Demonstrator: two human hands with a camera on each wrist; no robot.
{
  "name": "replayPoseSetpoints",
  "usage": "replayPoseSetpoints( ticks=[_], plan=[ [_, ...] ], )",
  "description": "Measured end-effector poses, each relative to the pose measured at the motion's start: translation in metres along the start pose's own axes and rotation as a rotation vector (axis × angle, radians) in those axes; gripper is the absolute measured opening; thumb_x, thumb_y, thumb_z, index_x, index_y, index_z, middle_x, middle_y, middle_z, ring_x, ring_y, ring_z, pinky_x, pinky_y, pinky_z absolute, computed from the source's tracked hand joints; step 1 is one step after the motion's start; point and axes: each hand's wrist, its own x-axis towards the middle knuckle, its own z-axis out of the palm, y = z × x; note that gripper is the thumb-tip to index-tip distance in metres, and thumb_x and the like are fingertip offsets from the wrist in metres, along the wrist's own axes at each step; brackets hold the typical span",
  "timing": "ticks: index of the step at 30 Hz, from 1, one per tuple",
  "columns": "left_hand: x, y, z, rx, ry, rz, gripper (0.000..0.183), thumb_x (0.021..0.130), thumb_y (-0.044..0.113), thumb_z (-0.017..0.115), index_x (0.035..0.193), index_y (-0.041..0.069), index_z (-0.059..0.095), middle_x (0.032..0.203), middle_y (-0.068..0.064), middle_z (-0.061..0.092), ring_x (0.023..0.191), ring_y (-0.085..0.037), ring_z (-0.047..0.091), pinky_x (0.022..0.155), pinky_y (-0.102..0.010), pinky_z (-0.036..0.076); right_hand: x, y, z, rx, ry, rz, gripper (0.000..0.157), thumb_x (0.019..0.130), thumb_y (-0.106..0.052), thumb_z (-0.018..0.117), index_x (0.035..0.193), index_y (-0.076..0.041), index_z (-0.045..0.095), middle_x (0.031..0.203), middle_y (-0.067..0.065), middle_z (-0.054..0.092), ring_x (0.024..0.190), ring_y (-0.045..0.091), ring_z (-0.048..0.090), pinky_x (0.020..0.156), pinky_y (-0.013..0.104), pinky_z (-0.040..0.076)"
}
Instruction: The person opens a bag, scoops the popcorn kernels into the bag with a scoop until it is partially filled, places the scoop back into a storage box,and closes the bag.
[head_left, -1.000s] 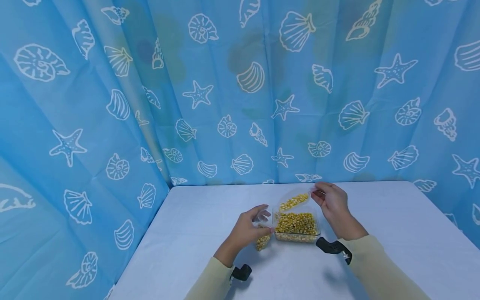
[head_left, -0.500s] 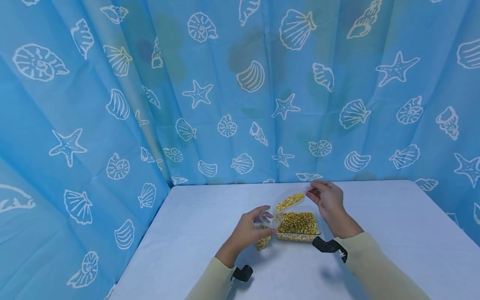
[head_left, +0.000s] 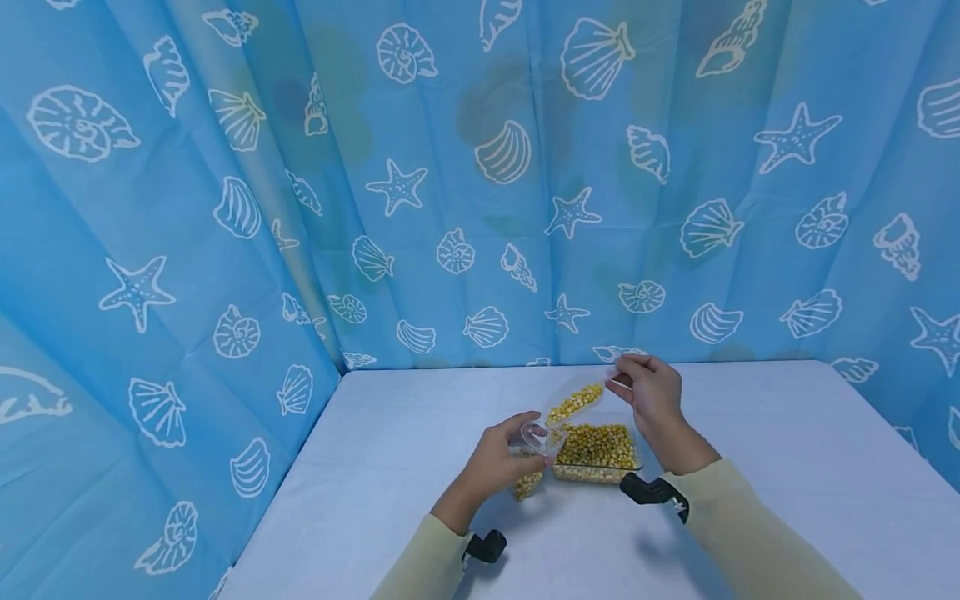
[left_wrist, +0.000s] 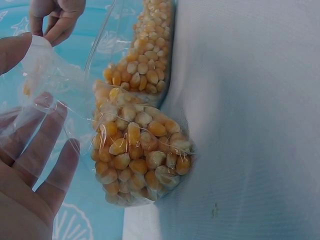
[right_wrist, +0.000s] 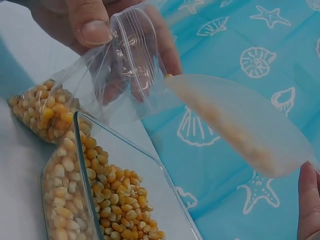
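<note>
In the head view my left hand (head_left: 491,457) grips a clear zip bag (right_wrist: 107,70) by its mouth, thumb on the near side and fingers across. Corn kernels (left_wrist: 137,160) fill the bag's bottom, which sits on the table. My right hand (head_left: 654,402) pinches the far end of a translucent scoop (right_wrist: 245,105). The scoop slants down to the left with corn in it, its tip at the bag's opening. Below it stands a rectangular glass container (right_wrist: 77,145) holding many more kernels (head_left: 596,446), right beside the bag. Part of my right hand is cut off in its wrist view.
A white-covered table (head_left: 375,467) lies beneath everything. Behind it and to the left hangs a blue curtain (head_left: 450,167) with white shell prints. The container's glass wall rises between the bag and the loose corn.
My right hand has shifted left and slightly up, bringing the scoop's tip to the bag's mouth and tilting it more steeply. The left hand has stayed nearly still with the bag.
</note>
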Motion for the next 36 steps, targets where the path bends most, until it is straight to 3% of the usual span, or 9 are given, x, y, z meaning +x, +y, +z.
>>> replayPoseSetpoints(
  ticks=[9, 19, 24, 36],
  plan=[
    [0.0003, -0.0007, 0.0012, -0.002, 0.008, -0.032, 0.071, 0.078, 0.043, 0.08, 0.14, 0.024, 0.053, 0.114, 0.015, 0.064, 0.118, -0.022, 0.056, 0.098, -0.053, 0.042, -0.0004, -0.002, 0.0034, -0.066, -0.025, -0.046, 0.021, 0.097, -0.012, 0.061, 0.112, 0.001, 0.055, 0.103, 0.012, 0.053, 0.089, 0.024, 0.063, 0.077, 0.032, 0.056],
    [-0.0004, 0.0026, 0.0002, -0.008, 0.01, -0.044, 0.071, 0.077, 0.043, 0.081, 0.14, 0.025, 0.053, 0.117, 0.013, 0.064, 0.117, -0.023, 0.056, 0.097, -0.052, 0.043, 0.0, -0.0004, 0.0016, -0.072, -0.017, -0.033, 0.019, 0.098, -0.012, 0.06, 0.111, 0.001, 0.055, 0.102, 0.011, 0.054, 0.088, 0.021, 0.063, 0.077, 0.032, 0.056],
    [-0.0007, 0.0045, -0.0001, -0.009, 0.017, -0.038, 0.07, 0.077, 0.042, 0.081, 0.139, 0.026, 0.053, 0.115, 0.014, 0.064, 0.116, -0.022, 0.057, 0.097, -0.052, 0.044, 0.0005, 0.0001, 0.0013, -0.065, -0.018, -0.037, 0.027, 0.097, -0.01, 0.059, 0.117, 0.006, 0.052, 0.102, 0.011, 0.054, 0.093, 0.026, 0.063, 0.077, 0.032, 0.056],
    [-0.0002, 0.0018, 0.0007, -0.008, 0.013, -0.035, 0.072, 0.077, 0.042, 0.081, 0.141, 0.023, 0.052, 0.114, 0.018, 0.063, 0.117, -0.022, 0.057, 0.098, -0.052, 0.043, -0.0024, -0.0025, 0.003, -0.074, -0.028, -0.057, 0.024, 0.097, -0.012, 0.06, 0.115, 0.004, 0.054, 0.104, 0.012, 0.053, 0.082, 0.017, 0.063, 0.077, 0.032, 0.056]
  ],
)
